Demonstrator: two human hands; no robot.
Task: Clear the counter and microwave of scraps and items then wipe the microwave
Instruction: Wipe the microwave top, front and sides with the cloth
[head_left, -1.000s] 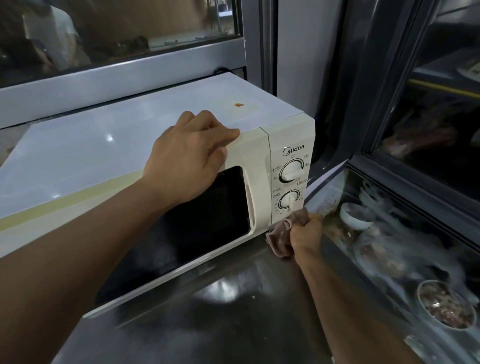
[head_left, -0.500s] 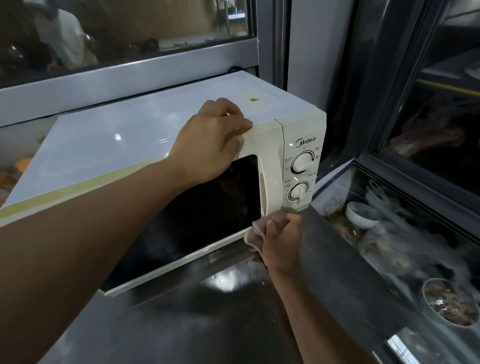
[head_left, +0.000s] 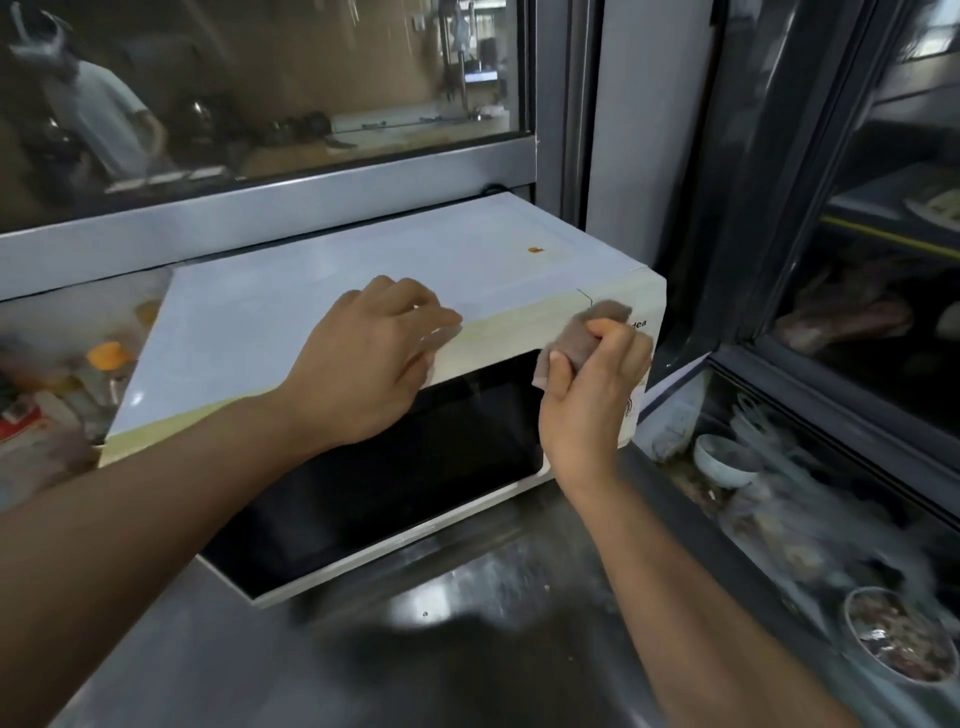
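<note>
A white microwave (head_left: 322, 306) with a dark door window stands on the steel counter (head_left: 467, 623) against the window frame. My left hand (head_left: 374, 364) rests on its top front edge, fingers curled loosely over the rim. My right hand (head_left: 592, 395) grips a brownish cloth (head_left: 587, 332) and presses it against the upper control panel, covering the dials and part of the brand name. A small orange speck (head_left: 535, 250) lies on the microwave's top near the right rear.
To the right, a glass-topped case (head_left: 810, 519) holds a white bowl (head_left: 722, 460) and a metal bowl of food (head_left: 893, 636). Bottles and packets (head_left: 62, 395) crowd the space left of the microwave. A glass window (head_left: 260, 93) runs behind.
My right hand has lifted the cloth from the microwave's lower front corner up to the top of the control panel. My left hand has stayed on the top edge.
</note>
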